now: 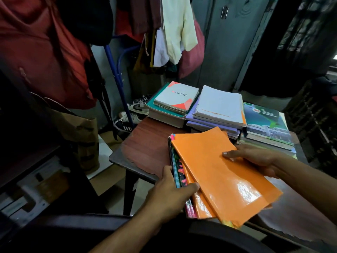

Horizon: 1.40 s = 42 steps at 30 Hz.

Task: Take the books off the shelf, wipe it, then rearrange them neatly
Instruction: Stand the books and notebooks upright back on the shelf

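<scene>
A stack of thin notebooks with glossy orange covers (218, 168) sits at the near part of a small reddish-brown table (145, 143). My left hand (169, 190) grips the stack's left edge, thumb on top. My right hand (255, 157) holds its right side, thumb pressed on the top orange cover. Three more piles stand at the table's far side: one topped by a white and red book (177, 97), one topped by a pale lavender notebook (218, 106), one topped by a green and blue book (264, 119).
A dark shelf unit (27, 170) with papers stands at the left. Clothes (175, 28) hang on a blue rack behind the table, with shoes (131, 114) on the floor beneath. A brown paper bag (82, 128) leans left of the table. A grey cabinet (228, 42) stands behind.
</scene>
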Motion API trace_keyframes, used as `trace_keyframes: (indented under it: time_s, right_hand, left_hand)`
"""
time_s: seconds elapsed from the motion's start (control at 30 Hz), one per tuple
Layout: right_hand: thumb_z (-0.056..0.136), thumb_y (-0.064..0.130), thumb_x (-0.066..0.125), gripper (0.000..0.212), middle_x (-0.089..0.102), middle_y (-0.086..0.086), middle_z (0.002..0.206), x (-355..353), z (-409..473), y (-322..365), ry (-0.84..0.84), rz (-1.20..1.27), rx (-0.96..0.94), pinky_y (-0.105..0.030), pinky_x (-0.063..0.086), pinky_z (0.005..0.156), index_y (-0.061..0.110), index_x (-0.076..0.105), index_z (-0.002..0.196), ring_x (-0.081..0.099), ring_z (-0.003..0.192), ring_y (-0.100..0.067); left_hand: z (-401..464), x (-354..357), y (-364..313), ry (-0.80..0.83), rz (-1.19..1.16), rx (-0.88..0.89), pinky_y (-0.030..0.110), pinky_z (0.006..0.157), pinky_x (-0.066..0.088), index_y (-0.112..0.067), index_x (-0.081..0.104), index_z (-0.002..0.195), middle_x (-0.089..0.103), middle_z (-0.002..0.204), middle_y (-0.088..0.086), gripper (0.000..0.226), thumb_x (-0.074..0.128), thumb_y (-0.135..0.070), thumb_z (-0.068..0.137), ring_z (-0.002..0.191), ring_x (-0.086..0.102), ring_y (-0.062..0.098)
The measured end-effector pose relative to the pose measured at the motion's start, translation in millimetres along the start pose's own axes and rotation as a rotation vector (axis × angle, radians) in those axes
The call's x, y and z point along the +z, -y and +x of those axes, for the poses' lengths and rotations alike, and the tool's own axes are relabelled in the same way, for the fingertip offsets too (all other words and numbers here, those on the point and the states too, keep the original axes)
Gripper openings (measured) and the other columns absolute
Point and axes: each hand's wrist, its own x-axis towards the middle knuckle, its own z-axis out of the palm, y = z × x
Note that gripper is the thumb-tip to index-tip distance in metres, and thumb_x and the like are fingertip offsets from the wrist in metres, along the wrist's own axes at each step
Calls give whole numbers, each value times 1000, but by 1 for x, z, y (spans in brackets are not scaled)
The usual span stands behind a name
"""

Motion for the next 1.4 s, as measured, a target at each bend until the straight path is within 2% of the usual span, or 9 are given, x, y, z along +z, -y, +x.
trace_keyframes:
  time_s: [0.27, 0.43, 0.6, 0.73, 0.87, 1.07, 1.17, 1.3, 1.4]
  right_hand:
    - [77, 40, 80, 59, 77, -7, 110, 19, 33, 36, 54, -226, -42, -48, 58, 93, 17, 61, 127, 75, 99, -29]
    - [77, 55, 80, 91, 52, 0, 143, 50, 59, 78, 129, -465, -97, -44, 42, 109, 30, 36, 153, 56, 126, -26]
    - [58, 68, 80, 116, 38, -1, 157, 85, 86, 132, 171, -649, -200, -52, 27, 121, 29, 32, 156, 36, 145, -28]
    - [84, 53, 74, 86, 41, 2, 152, 100, 100, 157, 122, -723, -279, -42, 29, 119, 23, 36, 155, 38, 141, -23]
    - [86, 59, 69, 77, 48, -3, 147, 100, 113, 157, -34, -896, -360, -33, 41, 103, 22, 43, 149, 46, 128, -19]
    - [86, 64, 67, 67, 58, -3, 128, 105, 104, 134, -247, -946, -398, -30, 48, 80, 20, 52, 134, 55, 104, -15]
    - [86, 64, 66, 58, 64, -1, 108, 116, 95, 133, -319, -1025, -433, -29, 53, 71, 16, 62, 119, 60, 90, -13]
    - [87, 72, 58, 56, 66, -3, 96, 140, 82, 131, -272, -1115, -417, -39, 56, 78, 17, 64, 98, 63, 85, -17]
    - [87, 75, 54, 64, 64, -4, 109, 158, 75, 131, -252, -1160, -442, -39, 56, 84, 17, 62, 111, 60, 94, -18]
  left_hand:
    - [-6, -17, 7, -46, -298, -31, 48, 87, 62, -37, 37, 112, 68, 109, 2, 40, 72, -39, 92, 95, 74, 21]
    - [-11, -23, 16, -124, -548, -37, 39, 66, 63, -32, 34, 104, 62, 109, 6, 41, 73, -24, 94, 81, 75, 20]
    - [0, -27, 22, -185, -590, 16, 41, 76, 64, -32, 31, 101, 61, 119, 6, 43, 73, -24, 94, 96, 75, 22]
    - [14, -55, 23, -118, -340, 39, 40, 75, 64, -29, 35, 108, 63, 114, 10, 37, 70, -37, 95, 91, 76, 18]
    - [15, -82, 30, -291, -190, 130, 34, 62, 60, -29, 57, 105, 69, 99, 5, 24, 70, -45, 92, 80, 72, 13]
    - [12, -63, 24, -248, -409, 148, 45, 95, 59, -33, 32, 146, 49, 126, -4, 76, 76, -46, 85, 114, 59, 12]
    - [12, -52, 23, -271, -534, 134, 46, 107, 50, -49, 24, 150, 47, 139, -7, 99, 77, -54, 67, 121, 59, 12]
    - [13, -48, 22, -393, -757, 124, 51, 106, 50, -54, 16, 151, 61, 135, -10, 105, 85, -46, 73, 117, 63, 17]
    - [15, -60, 25, -524, -844, 97, 55, 99, 54, -35, 29, 150, 69, 124, -2, 81, 80, -27, 87, 107, 68, 24]
